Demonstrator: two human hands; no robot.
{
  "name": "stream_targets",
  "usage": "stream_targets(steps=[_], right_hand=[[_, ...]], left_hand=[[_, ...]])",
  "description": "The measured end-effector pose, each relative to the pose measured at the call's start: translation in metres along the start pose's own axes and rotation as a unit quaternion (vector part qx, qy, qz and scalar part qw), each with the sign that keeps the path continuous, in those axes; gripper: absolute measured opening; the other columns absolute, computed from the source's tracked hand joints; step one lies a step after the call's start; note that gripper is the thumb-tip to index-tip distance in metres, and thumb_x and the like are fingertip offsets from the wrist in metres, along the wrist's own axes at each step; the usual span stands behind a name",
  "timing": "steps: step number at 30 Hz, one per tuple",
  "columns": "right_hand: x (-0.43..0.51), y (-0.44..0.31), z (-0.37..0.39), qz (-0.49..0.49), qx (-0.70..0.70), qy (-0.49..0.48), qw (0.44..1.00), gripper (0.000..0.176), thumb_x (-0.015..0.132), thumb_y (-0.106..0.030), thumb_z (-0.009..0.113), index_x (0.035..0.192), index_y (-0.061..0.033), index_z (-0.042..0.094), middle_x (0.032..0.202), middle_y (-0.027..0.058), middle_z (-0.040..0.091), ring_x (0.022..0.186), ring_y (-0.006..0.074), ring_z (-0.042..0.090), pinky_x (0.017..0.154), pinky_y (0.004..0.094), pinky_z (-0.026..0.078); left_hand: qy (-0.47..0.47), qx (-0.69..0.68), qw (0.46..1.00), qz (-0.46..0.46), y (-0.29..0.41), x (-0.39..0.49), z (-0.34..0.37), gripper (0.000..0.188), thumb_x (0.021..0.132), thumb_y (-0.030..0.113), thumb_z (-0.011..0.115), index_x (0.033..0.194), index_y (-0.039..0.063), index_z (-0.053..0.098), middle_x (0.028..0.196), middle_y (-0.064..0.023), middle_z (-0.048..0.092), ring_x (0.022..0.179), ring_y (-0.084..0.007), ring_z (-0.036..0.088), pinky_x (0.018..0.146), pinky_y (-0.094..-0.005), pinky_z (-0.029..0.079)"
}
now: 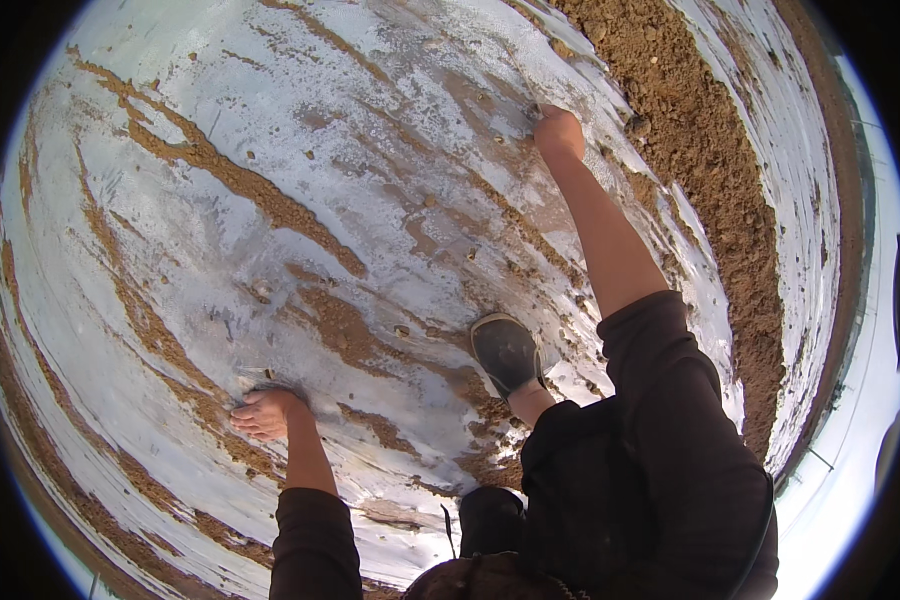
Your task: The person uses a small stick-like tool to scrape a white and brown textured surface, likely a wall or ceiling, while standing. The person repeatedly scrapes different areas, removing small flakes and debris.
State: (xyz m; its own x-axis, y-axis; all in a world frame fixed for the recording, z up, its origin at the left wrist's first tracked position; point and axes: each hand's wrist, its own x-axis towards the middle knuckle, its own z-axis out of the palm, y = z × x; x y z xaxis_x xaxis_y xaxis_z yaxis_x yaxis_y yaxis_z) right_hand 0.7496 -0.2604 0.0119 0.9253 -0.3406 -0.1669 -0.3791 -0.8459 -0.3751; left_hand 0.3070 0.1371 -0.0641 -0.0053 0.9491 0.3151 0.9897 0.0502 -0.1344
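Note:
White-grey plastic mulch film (390,225), streaked with brown soil, covers the ground before me. My left hand (266,414) rests low on the film at the left, fingers extended and slightly apart beside a strip of soil. Just above its knuckles is a small dark spot (268,373) in the film. Farther out, my right hand (560,133) is curled with its fingertips down at the film. A thin line or crease runs up and away from it. Whether those fingers pinch the film or something small is hidden by the back of the hand.
My shoe (504,352) stands on the film between my arms. A furrow of loose soil (709,187) runs along the right, with another film-covered strip (799,172) beyond it. A ridge of crumbled soil (262,195) lies across the film at upper left.

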Motion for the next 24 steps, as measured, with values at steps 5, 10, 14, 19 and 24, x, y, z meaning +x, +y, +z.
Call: stream_targets(steps=[5,10,14,19,24], right_hand=[[0.002,0.034,-0.004,-0.003,0.068,0.028,0.997,0.034,0.09,-0.019,0.051,0.118,-0.0216,0.07,0.109,0.0182,0.069,0.103,0.0365,0.065,0.088,0.0447,0.051],[-0.001,0.051,-0.003,-0.001,0.066,0.048,0.997,0.034,0.09,-0.02,0.051,0.118,-0.0204,0.07,0.109,0.019,0.069,0.102,0.0371,0.065,0.086,0.0446,0.051],[0.002,0.048,-0.017,0.017,0.048,0.067,0.996,0.032,0.09,-0.022,0.052,0.117,-0.019,0.07,0.107,0.0176,0.07,0.099,0.0379,0.066,0.084,0.0445,0.052],[0.019,0.011,-0.032,-0.023,0.094,0.126,0.987,0.031,0.09,-0.022,0.055,0.117,-0.0184,0.07,0.108,0.0175,0.07,0.102,0.0367,0.066,0.086,0.044,0.052],[0.029,-0.021,-0.043,0.031,-0.019,-0.01,0.999,0.033,0.088,-0.017,0.055,0.116,-0.0187,0.072,0.118,0.0127,0.069,0.112,0.0304,0.064,0.093,0.0392,0.05]], left_hand=[[0.027,0.017,0.999,0.014,-0.004,0.001,0.008,0.05,0.103,0.038,0.035,0.135,0.003,0.049,0.144,-0.0149,0.049,0.136,-0.0285,0.045,0.107,-0.047,0.038],[0.025,0.024,0.999,0.015,0.0,-0.001,0.002,0.05,0.102,0.036,0.036,0.136,0.002,0.049,0.144,-0.0151,0.05,0.135,-0.029,0.046,0.104,-0.0473,0.041],[0.021,-0.001,1.0,0.009,0.003,-0.002,-0.005,0.05,0.102,0.036,0.037,0.136,0.002,0.049,0.143,-0.0152,0.051,0.135,-0.0288,0.047,0.104,-0.0473,0.041],[0.029,0.006,0.999,0.014,0.001,0.0,-0.001,0.048,0.101,0.035,0.04,0.134,0.001,0.051,0.14,-0.0151,0.053,0.133,-0.0289,0.049,0.103,-0.0469,0.042],[0.084,0.02,0.995,0.041,-0.005,0.002,0.012,0.047,0.102,0.035,0.043,0.132,0.001,0.053,0.136,-0.0144,0.057,0.129,-0.0296,0.052,0.102,-0.0463,0.043]])
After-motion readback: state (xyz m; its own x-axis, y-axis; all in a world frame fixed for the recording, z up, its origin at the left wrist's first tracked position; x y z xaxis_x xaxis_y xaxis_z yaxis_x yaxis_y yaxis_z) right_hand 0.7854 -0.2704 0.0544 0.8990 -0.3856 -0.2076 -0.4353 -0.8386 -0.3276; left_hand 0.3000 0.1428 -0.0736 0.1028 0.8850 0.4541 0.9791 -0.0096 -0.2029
